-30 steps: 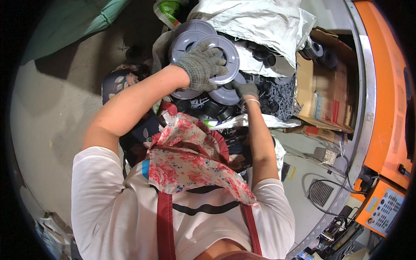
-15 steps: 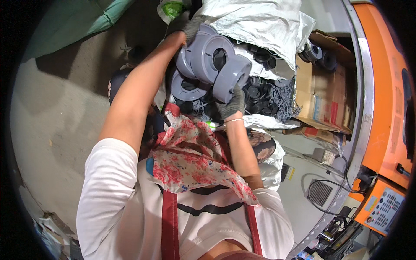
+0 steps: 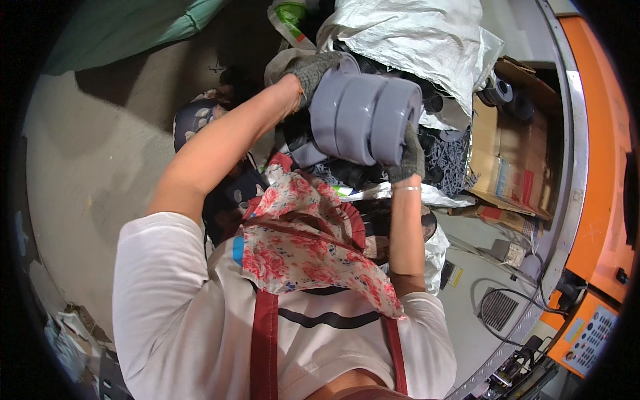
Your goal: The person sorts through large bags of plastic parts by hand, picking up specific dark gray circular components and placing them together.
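Note:
Between my hands is a row of grey plastic flanged rings (image 3: 357, 117), lined up rim to rim and lying on its side. My left hand (image 3: 312, 75), in a dark grey knit glove, is closed around the left end. The gloved fingers of my right hand (image 3: 412, 159) grip the edge of the right-hand ring. Another grey ring (image 3: 308, 153) lies lower down, partly hidden below the row. Under and beside the rings is a heap of thin grey plastic scraps (image 3: 448, 160) and black round parts.
A white woven sack (image 3: 407, 30) lies beyond the heap. To the right stands an open cardboard box (image 3: 490, 133) with a few round parts at its top. An orange machine (image 3: 597, 133) with a button panel (image 3: 592, 339) borders the right side. Green cloth (image 3: 140, 33) hangs at upper left.
The rings, loosely fanned before, are now aligned in one row. Both hands have shifted right in the picture, and the row has turned so the rings' outer sides show.

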### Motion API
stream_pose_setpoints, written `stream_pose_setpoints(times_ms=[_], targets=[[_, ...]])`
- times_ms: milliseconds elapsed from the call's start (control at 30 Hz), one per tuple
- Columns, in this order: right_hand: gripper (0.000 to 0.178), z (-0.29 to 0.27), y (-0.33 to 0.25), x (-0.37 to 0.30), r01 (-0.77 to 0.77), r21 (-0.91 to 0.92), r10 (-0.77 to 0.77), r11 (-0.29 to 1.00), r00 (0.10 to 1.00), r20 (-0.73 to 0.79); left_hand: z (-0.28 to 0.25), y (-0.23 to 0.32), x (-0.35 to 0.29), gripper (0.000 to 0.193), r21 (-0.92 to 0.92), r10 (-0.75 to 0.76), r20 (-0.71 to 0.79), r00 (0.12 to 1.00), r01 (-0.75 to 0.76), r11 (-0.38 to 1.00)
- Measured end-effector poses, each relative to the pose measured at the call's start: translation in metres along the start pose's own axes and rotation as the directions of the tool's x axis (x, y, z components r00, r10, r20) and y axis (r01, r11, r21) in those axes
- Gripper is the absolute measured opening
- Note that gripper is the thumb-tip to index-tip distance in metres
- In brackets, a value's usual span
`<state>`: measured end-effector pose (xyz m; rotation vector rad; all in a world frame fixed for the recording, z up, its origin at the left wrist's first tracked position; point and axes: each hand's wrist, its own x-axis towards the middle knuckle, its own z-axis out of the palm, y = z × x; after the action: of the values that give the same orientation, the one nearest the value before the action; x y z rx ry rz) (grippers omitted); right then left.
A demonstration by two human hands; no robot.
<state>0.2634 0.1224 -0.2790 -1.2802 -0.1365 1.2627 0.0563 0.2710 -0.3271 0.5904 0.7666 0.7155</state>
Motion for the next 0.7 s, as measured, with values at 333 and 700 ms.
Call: stream_pose_setpoints(times_ms=[333,700], targets=[[0.033,-0.064,0.112,-0.014,-0.140,0.412,0.019,0.901,0.958,0.285,-0.044,-0.057,-0.011,0.031,0.291,-0.255,0.228,0.940,0.184,0.939],[0.044,-0.029,0.105,-0.073,-0.323,0.229,0.307,0.918,0.946,0.103,-0.014,-0.068,-0.061,0.033,0.380,-0.170,0.122,0.978,0.112,0.918]])
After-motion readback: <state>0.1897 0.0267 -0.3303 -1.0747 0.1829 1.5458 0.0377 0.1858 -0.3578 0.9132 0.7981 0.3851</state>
